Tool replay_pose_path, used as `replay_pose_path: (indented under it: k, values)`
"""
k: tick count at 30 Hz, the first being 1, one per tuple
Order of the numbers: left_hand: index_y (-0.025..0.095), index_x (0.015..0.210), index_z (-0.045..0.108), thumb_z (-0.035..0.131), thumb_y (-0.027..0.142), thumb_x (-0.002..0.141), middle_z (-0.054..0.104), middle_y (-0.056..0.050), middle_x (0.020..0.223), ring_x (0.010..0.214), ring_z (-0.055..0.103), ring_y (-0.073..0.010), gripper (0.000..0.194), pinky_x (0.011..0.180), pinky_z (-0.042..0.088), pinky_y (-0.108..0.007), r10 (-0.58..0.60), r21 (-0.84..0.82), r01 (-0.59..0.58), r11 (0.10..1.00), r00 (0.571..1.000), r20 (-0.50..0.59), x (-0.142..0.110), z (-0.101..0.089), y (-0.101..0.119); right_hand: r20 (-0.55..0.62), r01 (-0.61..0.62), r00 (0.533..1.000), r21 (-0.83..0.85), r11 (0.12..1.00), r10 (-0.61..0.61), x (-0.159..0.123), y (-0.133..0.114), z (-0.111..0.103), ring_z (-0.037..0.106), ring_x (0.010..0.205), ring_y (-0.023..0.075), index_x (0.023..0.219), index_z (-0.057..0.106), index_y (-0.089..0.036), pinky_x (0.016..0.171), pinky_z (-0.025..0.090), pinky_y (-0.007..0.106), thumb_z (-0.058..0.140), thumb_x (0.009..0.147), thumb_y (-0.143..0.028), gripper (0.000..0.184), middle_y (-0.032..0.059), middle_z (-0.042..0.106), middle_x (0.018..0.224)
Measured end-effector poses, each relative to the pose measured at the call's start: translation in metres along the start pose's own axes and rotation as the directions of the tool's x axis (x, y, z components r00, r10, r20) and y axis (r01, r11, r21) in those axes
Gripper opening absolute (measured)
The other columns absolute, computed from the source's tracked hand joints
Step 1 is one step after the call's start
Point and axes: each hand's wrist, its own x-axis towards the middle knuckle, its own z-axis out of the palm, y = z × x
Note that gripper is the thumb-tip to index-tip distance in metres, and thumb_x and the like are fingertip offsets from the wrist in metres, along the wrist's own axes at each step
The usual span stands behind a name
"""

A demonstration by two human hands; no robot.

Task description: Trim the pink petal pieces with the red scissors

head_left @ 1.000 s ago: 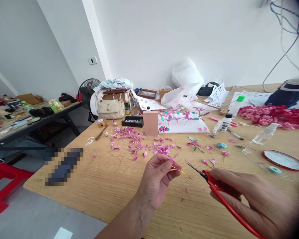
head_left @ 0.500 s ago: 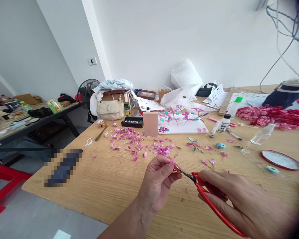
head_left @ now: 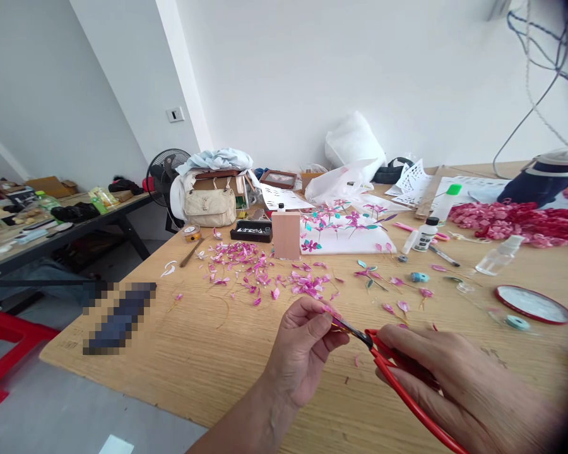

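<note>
My left hand (head_left: 299, 350) pinches a small pink petal (head_left: 330, 310) between thumb and fingertips. My right hand (head_left: 447, 372) is wrapped round the red handles of a pair of scissors (head_left: 392, 372). Their dark blades point left and lie against the petal, right beside my left fingertips. Whether the blades are parted is hard to make out. Beyond my hands a loose spread of pink petals (head_left: 239, 255) lies on the wooden table (head_left: 170, 372). Finished-looking pink and teal flowers on wires (head_left: 353, 221) stand in a white block (head_left: 345, 243).
A wooden block (head_left: 286, 234) and a black tray (head_left: 250, 231) stand behind the petals. To the right are a black-capped bottle (head_left: 426, 234), a spray bottle (head_left: 499, 256), a red-rimmed dish (head_left: 532, 304) and a teal spool (head_left: 517, 322). A red stool (head_left: 9, 353) stands at the left.
The two hands, the petal and the scissors stay almost in place. My left hand has shifted very slightly to the right along the blades.
</note>
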Motion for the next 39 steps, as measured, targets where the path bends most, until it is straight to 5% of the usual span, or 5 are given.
replay_pose_path:
  k: [22,39]
  values:
    - [0.016,0.073,0.063,0.067,0.010,0.072,0.066,0.002,0.071,0.067,0.064,-0.0075,0.007,0.063,0.053,-0.017,-0.005,-0.014,0.005,1.000,0.999,0.049,0.0002,-0.0029,-0.0028,-0.079,0.051,0.996,0.002,0.999,-0.050,-0.0070,0.0072,0.0033,0.051,0.051,0.0151,0.071,0.052,-0.022,0.049,0.032,0.027,0.032,0.093,-0.043,0.036,0.0016,0.056,0.063]
    - [0.014,0.069,0.065,0.069,0.011,0.070,0.065,0.001,0.072,0.065,0.062,-0.0080,0.005,0.063,0.053,-0.018,0.001,0.081,-0.006,0.997,0.998,0.060,0.0000,-0.0008,-0.0021,0.060,-0.054,0.997,-0.006,0.999,0.054,-0.0087,0.0054,-0.0018,0.054,0.059,0.0181,0.080,0.055,-0.023,0.054,0.033,0.030,0.024,0.093,-0.048,0.041,0.0032,0.057,0.069]
